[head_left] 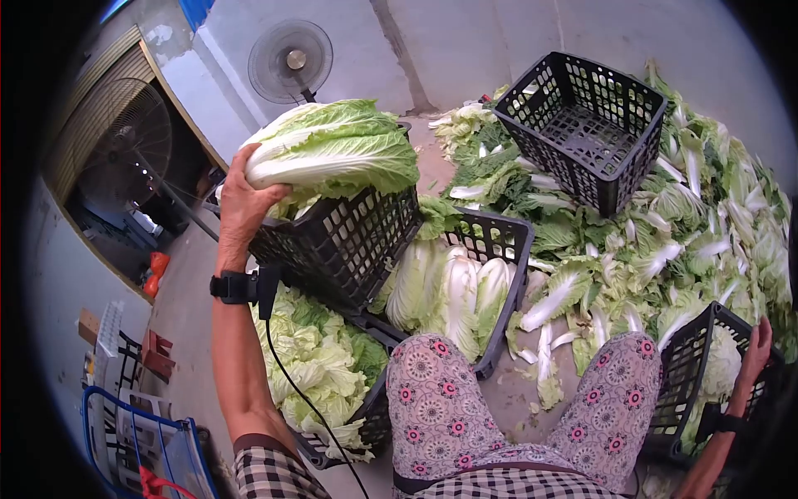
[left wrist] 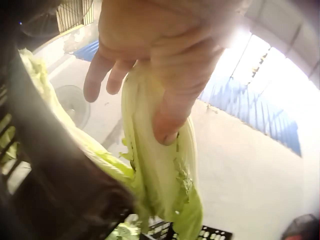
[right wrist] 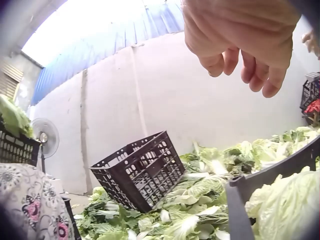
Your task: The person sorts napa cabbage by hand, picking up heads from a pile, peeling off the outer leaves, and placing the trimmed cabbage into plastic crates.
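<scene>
My left hand (head_left: 248,200) grips the white base of a napa cabbage (head_left: 341,154), thumb on the near side. Green leaves point right, above the rim of a tilted black crate (head_left: 341,249) that holds more cabbage. Close up in the left wrist view, the thumb presses the pale stalk of the cabbage (left wrist: 155,170). Far to the right, my right hand (head_left: 755,358) is beside a black crate (head_left: 665,420) with pale cabbage (head_left: 721,366) in it. In the right wrist view the fingers of the right hand (right wrist: 242,40) hang loosely bent, holding nothing.
Below the tilted crate stand a crate (head_left: 525,258) of whole cabbages (head_left: 461,291) and one full of loose leaves (head_left: 316,366). Another black crate (head_left: 611,179) sits on a big heap of trimmed leaves (head_left: 640,249). Two fans (head_left: 291,62) stand behind.
</scene>
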Tool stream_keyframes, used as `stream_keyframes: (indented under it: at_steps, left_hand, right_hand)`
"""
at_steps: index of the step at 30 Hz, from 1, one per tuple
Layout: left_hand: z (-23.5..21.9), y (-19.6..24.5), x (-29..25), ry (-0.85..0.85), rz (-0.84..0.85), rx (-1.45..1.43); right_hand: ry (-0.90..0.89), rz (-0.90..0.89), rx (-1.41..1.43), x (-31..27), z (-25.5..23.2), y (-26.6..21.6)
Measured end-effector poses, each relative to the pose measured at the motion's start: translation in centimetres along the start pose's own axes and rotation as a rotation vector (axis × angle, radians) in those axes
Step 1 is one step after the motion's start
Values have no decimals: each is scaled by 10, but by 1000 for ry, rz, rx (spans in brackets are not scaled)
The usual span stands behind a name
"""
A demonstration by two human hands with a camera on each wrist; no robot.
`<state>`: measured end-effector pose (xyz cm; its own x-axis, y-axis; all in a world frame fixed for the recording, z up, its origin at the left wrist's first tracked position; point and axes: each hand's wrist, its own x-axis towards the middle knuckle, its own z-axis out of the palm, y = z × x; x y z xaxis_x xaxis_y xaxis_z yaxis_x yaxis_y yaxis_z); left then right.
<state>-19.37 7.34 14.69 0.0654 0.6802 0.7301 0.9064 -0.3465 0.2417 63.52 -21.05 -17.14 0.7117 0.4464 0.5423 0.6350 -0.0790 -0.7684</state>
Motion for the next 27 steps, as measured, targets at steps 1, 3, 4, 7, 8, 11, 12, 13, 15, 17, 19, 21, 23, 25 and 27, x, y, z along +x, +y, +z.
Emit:
stream_keyframes:
  at_steps: [1, 3, 4, 7, 8, 11, 12, 13, 15, 17, 19, 21, 23, 25, 27]
  left_hand:
    - [-4, 11, 1, 5, 13, -119]
    - [-9, 39, 0, 49, 84, -296]
    - [-10, 59, -4, 60, 100, -345]
    - [-6, 117, -23, 82, 160, -436]
    - [-1, 132, -31, 81, 190, -430]
    - [23, 168, -57, -71, 505, -370]
    - [33, 178, -65, -150, 612, -404]
    - [43, 189, -75, -244, 677, -414]
    - [62, 209, -95, -428, 766, -473]
    - [75, 226, -113, -575, 802, -571]
    - [79, 239, -122, -687, 824, -671]
    - [78, 244, -124, -638, 813, -823]
    - [89, 243, -135, -593, 654, -1002]
    - [104, 238, -147, -737, 276, -1172]
    - [123, 234, -163, -705, 132, -1195]
  right_hand:
    - [-34, -2, 80, -6, 15, -22]
    - [-108, -26, 169, -20, 45, -69]
    - [-150, -49, 178, -28, 58, -97]
    - [-247, -151, 160, -58, 86, -198]
    - [-257, -188, 198, -69, 93, -235]
    - [-322, -375, 232, -91, 101, -304]
    - [-352, -437, 239, -96, 101, -323]
    - [-410, -525, 239, -101, 105, -335]
    - [-564, -629, 270, -112, 119, -346]
    - [-766, -596, 321, -126, 139, -344]
    - [-975, -494, 356, -139, 152, -341]
    - [-1066, -284, 503, -142, 153, -350]
    - [-1071, -42, 696, -151, 155, -345]
    - [-987, 138, 825, -157, 158, -352]
    - [-879, 290, 975, -158, 162, -363]
